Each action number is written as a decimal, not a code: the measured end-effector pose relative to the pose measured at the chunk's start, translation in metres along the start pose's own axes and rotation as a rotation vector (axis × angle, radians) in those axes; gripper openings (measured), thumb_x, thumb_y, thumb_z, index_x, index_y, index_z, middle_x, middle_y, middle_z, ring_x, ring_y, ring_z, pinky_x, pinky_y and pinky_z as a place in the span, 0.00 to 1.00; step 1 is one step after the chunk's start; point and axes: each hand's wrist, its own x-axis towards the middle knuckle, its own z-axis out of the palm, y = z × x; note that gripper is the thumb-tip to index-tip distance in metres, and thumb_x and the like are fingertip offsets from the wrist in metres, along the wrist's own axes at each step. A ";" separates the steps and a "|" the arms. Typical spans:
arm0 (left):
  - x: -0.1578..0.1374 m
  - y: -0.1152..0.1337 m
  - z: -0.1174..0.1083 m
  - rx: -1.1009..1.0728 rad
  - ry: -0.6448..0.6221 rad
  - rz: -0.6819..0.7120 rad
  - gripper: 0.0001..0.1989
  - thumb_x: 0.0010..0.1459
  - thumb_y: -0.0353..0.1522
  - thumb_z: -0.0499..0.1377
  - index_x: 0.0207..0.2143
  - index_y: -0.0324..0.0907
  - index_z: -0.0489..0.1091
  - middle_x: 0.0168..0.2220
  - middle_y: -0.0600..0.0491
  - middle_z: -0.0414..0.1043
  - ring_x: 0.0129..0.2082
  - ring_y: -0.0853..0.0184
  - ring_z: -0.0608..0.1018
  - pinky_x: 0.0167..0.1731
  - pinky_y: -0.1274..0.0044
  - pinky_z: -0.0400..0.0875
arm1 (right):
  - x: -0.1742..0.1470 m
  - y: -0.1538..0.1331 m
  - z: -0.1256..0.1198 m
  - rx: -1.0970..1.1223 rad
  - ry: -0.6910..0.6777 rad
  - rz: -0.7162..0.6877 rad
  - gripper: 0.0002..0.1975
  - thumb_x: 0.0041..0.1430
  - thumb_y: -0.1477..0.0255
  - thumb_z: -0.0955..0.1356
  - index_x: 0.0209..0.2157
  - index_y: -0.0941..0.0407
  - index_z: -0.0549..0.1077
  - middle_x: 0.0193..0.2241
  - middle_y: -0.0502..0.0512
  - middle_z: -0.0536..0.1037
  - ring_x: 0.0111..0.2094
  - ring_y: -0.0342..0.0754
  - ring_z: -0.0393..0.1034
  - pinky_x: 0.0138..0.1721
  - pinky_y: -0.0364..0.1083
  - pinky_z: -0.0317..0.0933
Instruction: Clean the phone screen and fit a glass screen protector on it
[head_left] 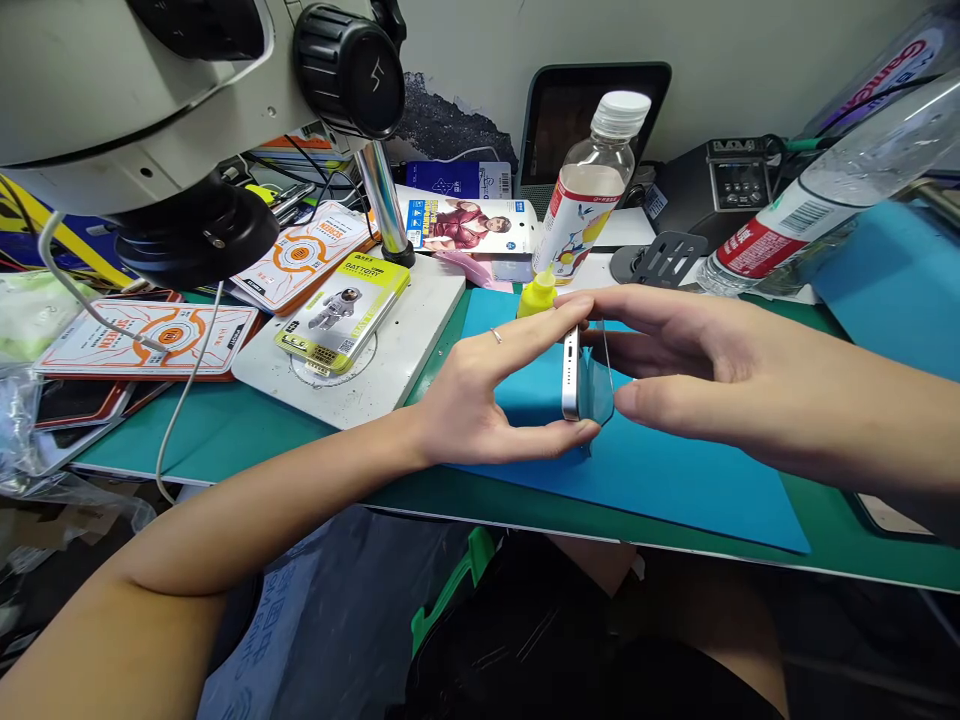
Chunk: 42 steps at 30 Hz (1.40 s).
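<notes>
My left hand (487, 390) grips a silver-edged smartphone (571, 375) between thumb and fingers. The phone stands on its side, and its end with the charging port and speaker holes faces me. Just to its right is a thin clear pane (602, 385), close along one face of the phone; whether they touch I cannot tell. My right hand (697, 360) curls round this pane, thumb at the near edge and fingers at the far side. Beneath both hands lies a blue mat (660, 470). A yellow-topped bottle (538, 295) is partly hidden behind my left fingers.
A microscope (225, 110) overhangs the left side, its base (337, 400) carrying a yellow battery pack (345, 310). Screen boxes (150, 335) lie farther left. Behind the mat stand a drink bottle (585, 190) and a tilted water bottle (795, 220). A dark control box (712, 180) sits at the back.
</notes>
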 end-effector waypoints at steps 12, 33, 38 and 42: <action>0.001 0.002 0.002 -0.003 0.029 -0.012 0.41 0.59 0.42 0.69 0.72 0.47 0.59 0.66 0.45 0.70 0.64 0.52 0.76 0.64 0.60 0.73 | -0.002 0.000 0.001 0.006 0.027 0.009 0.34 0.52 0.69 0.74 0.62 0.37 0.74 0.58 0.47 0.80 0.58 0.65 0.75 0.58 0.61 0.72; 0.001 0.000 0.002 -0.026 0.042 0.011 0.40 0.60 0.40 0.68 0.71 0.44 0.60 0.65 0.44 0.71 0.63 0.52 0.76 0.63 0.63 0.75 | -0.019 0.028 0.013 -0.119 0.176 -0.119 0.43 0.53 0.66 0.78 0.68 0.33 0.65 0.67 0.44 0.71 0.65 0.62 0.68 0.68 0.60 0.62; 0.000 0.001 0.003 -0.016 0.050 0.006 0.41 0.59 0.41 0.69 0.71 0.45 0.61 0.64 0.44 0.73 0.63 0.52 0.77 0.63 0.63 0.76 | -0.022 0.031 0.009 -0.112 0.209 -0.115 0.39 0.51 0.65 0.79 0.64 0.33 0.69 0.65 0.43 0.73 0.64 0.63 0.69 0.68 0.63 0.61; -0.001 0.000 0.003 -0.015 0.039 -0.012 0.42 0.59 0.42 0.70 0.71 0.46 0.60 0.65 0.45 0.72 0.63 0.52 0.76 0.64 0.62 0.75 | -0.025 0.034 0.007 -0.112 0.224 -0.106 0.39 0.51 0.65 0.79 0.64 0.33 0.70 0.64 0.44 0.74 0.65 0.65 0.68 0.68 0.66 0.60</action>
